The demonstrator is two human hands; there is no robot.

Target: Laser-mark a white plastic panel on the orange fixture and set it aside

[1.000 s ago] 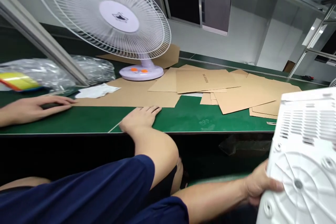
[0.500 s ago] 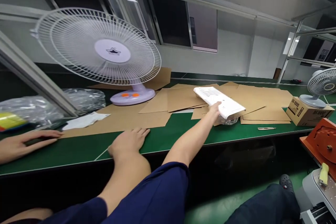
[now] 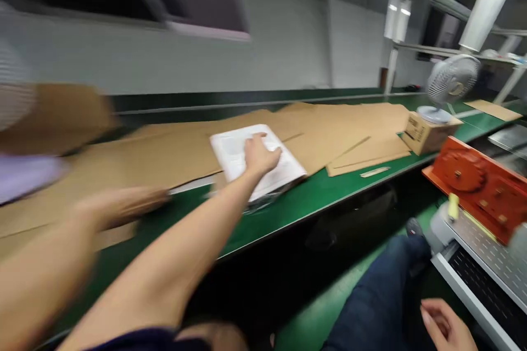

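My right hand [image 3: 260, 154] reaches far over the green table [image 3: 313, 197] and grips a white plastic panel [image 3: 230, 156]. The panel lies flat on brown cardboard sheets [image 3: 329, 131], with a bit of clear plastic under its near edge. My left hand [image 3: 115, 207] is badly blurred; it rests flat on the table at the near edge of the cardboard, fingers stretched out, holding nothing.
At the right end of the table a small grey fan [image 3: 450, 79] stands on a carton box [image 3: 426, 131]. An orange fixture [image 3: 477, 175] sits on a grey machine [image 3: 477, 252]. Another person's hand [image 3: 447, 326] and a dark trouser leg [image 3: 382, 285] are at lower right.
My right hand carried the white panel from my lap up to the table and set it flat on the cardboard. The view swung right; the big white fan has left the picture.
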